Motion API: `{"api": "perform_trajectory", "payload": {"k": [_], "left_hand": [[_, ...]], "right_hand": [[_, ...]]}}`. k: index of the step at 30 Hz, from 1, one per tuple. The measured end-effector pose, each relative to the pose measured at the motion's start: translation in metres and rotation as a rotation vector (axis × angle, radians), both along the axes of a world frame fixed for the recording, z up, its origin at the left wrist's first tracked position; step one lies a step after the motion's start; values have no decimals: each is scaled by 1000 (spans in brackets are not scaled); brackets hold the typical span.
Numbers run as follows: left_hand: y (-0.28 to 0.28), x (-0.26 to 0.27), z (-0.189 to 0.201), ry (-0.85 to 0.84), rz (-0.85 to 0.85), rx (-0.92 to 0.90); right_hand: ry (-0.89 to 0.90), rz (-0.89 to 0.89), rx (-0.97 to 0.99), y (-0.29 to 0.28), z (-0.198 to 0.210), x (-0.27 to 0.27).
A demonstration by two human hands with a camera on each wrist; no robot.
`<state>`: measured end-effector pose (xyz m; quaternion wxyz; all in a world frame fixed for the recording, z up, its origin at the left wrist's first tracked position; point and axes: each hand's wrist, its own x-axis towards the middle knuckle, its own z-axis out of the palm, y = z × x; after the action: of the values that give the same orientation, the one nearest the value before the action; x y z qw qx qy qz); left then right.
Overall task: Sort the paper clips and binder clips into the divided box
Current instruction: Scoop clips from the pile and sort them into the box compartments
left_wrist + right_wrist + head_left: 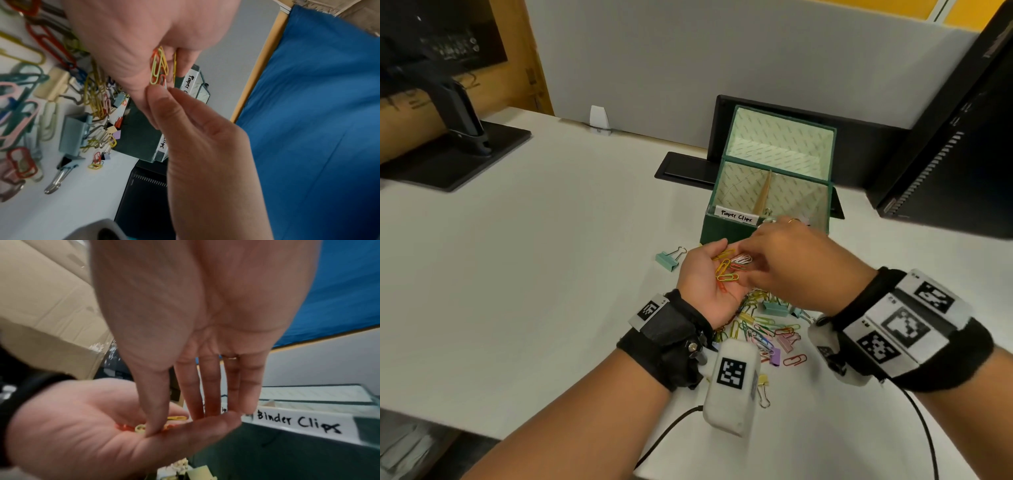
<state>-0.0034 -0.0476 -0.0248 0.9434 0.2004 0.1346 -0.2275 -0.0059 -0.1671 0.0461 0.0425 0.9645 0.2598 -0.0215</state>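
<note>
My left hand [705, 277] is palm up in front of the green divided box [726, 233], carrying several coloured paper clips [727, 270] on its palm. My right hand [784, 260] reaches over it with straight fingers. In the right wrist view its thumb tip touches the clips [139, 428] on the left palm [72, 426]. The left wrist view shows the clips [159, 68] against the palm, with the right fingertips [156, 92] at their end. The box's front carries a "Paper Clips" label [736, 216] on the left and a "Binder Clips" label [298, 421] on the right.
A mixed pile of paper clips and binder clips [767, 329] lies on the white table under my wrists. A teal binder clip [669, 258] lies left of the box. A dark monitor [945, 154] stands at the right and a monitor stand [458, 147] at the far left.
</note>
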Motion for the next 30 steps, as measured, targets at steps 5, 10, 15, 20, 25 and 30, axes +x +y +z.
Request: {"api": "perform_trajectory", "payload": {"k": [5, 10, 15, 20, 25, 30], "left_hand": [[-2, -1, 0, 54, 40, 79], [-1, -1, 0, 131, 70, 88], [-1, -3, 1, 67, 55, 46], [2, -3, 2, 11, 47, -32], [2, 0, 0, 4, 26, -56], [3, 2, 1, 14, 13, -14]], "right_hand": [[-25, 0, -68, 12, -15, -3], [-51, -35, 7, 18, -29, -1], [42, -70, 99, 10, -11, 3], [110, -147, 380, 2, 4, 2], [27, -219, 542, -5, 15, 17], [-150, -285, 843, -2, 26, 42]]}}
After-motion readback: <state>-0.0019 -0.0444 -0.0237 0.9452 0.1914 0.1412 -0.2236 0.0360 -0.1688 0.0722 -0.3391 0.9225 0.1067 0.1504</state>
